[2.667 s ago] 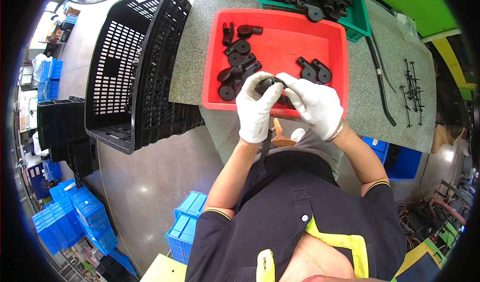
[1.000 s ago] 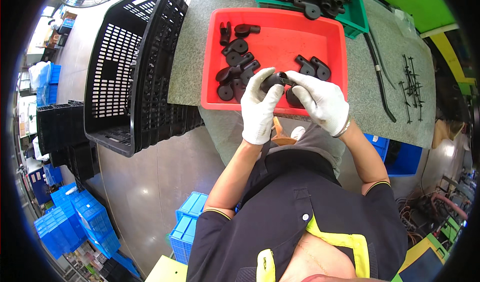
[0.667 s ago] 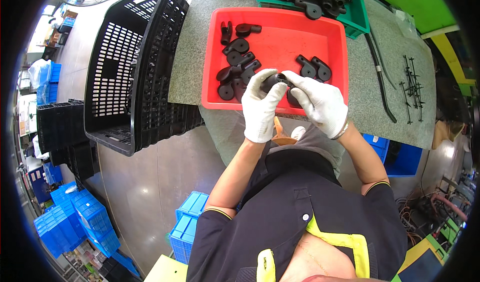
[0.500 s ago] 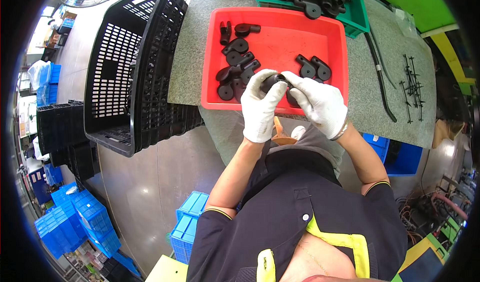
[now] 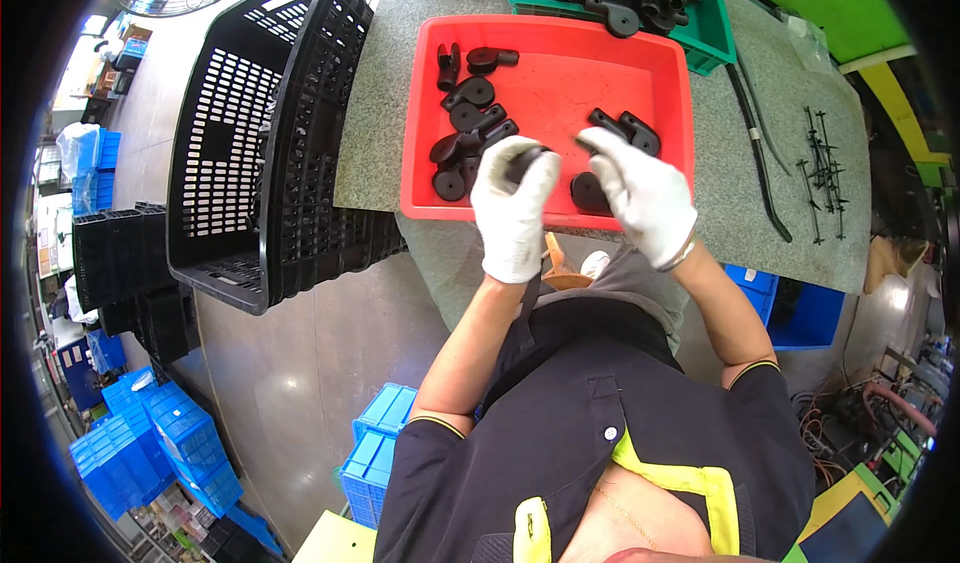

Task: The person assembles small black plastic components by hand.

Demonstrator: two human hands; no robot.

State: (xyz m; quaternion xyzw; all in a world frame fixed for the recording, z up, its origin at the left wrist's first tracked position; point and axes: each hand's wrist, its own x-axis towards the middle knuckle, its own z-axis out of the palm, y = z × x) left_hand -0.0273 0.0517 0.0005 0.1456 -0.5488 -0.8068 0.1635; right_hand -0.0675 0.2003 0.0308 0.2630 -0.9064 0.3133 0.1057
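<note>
My left hand [image 5: 510, 208], in a white glove, is closed around a black plastic part [image 5: 522, 166] above the front of a red tray [image 5: 675, 48]. The fingers cover most of that part. To its right, my gloved right hand [image 5: 645, 198] is apart from it, its thumb and forefinger spread; the fingertips look dark. Under the right fingers a round-headed black part [image 5: 588, 193] lies in the tray. Two more such parts [image 5: 640, 135] rest just beyond that hand. Several round-headed black parts [image 5: 472, 91] are grouped along the tray's left side.
A green bin [image 5: 710, 53] heaped with black parts stands behind the tray. Black slotted crates [image 5: 315, 163] stand at the left. On the grey tabletop [image 5: 375, 163], right of the tray, lie a dark bent tube [image 5: 755, 153] and several thin black rods [image 5: 825, 173].
My right hand has drawn away from the part in my left hand, leaving a gap between them. The left hand has shifted slightly left and toward me with its part.
</note>
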